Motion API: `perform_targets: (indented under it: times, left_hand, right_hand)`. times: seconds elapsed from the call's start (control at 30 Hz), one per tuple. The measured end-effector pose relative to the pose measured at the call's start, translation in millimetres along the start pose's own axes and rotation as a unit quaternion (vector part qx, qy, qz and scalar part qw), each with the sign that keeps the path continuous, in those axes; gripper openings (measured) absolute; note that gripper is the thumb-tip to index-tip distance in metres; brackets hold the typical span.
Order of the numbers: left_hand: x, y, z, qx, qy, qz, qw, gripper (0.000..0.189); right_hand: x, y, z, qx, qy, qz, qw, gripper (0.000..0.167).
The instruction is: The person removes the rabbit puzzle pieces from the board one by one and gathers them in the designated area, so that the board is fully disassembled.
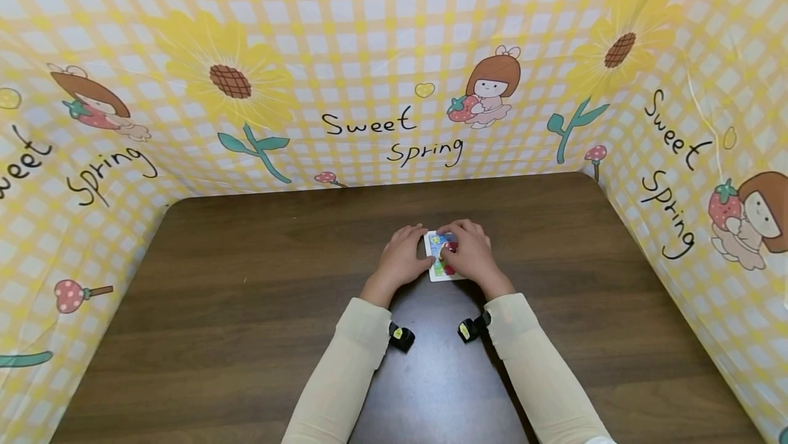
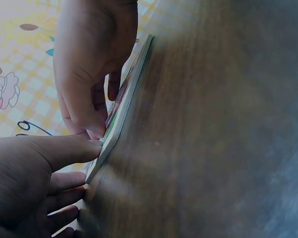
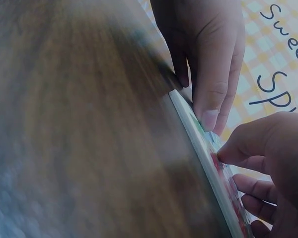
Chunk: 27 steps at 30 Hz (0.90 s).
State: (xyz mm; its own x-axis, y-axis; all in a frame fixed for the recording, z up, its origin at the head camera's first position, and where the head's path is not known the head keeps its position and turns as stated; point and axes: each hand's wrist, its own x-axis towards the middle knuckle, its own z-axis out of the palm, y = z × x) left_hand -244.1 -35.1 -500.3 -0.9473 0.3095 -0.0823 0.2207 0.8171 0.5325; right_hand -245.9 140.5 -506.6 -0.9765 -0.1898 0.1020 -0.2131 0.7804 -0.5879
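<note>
A thin, flat board (image 1: pixel 435 247) with a white border and a colourful picture lies on the table between both hands. My left hand (image 1: pixel 403 257) grips its left side. In the left wrist view, that hand's thumb lies over the corner of the board (image 2: pixel 120 119) and its fingers reach along the outer edge. Over the picture's right half bends my right hand (image 1: pixel 473 252), hiding much of it. In the right wrist view, the right thumb (image 3: pixel 226 152) touches a red patch of the picture, with bent fingers just beyond; I cannot tell whether they pinch anything.
The dark wood table (image 1: pixel 277 293) has rounded back corners. A yellow checked cloth (image 1: pixel 369 74) with flowers and lettering hangs along its back and both sides. Black wrist straps with small devices (image 1: pixel 402 336) sit at both sleeve cuffs.
</note>
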Motion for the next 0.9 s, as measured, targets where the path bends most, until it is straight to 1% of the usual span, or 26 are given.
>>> perform_targets:
  times: [0.43, 0.67, 0.9]
  left_hand:
    - [0.4, 0.4, 0.0, 0.003, 0.0, -0.002, 1.0, 0.064]
    - [0.2, 0.1, 0.5, -0.004, 0.001, 0.002, 1.0, 0.063]
    - [1.2, -2.0, 2.0, -0.002, 0.002, 0.003, 1.0, 0.064]
  right_hand:
    - [0.1, 2.4, 0.9, 0.014, 0.002, -0.009, 0.9999, 0.031]
    - [-1.2, 2.5, 0.4, 0.025, -0.006, -0.02, 0.9995, 0.031]
    - [-1.0, 4.1, -0.3, 0.032, -0.009, -0.023, 0.9992, 0.031]
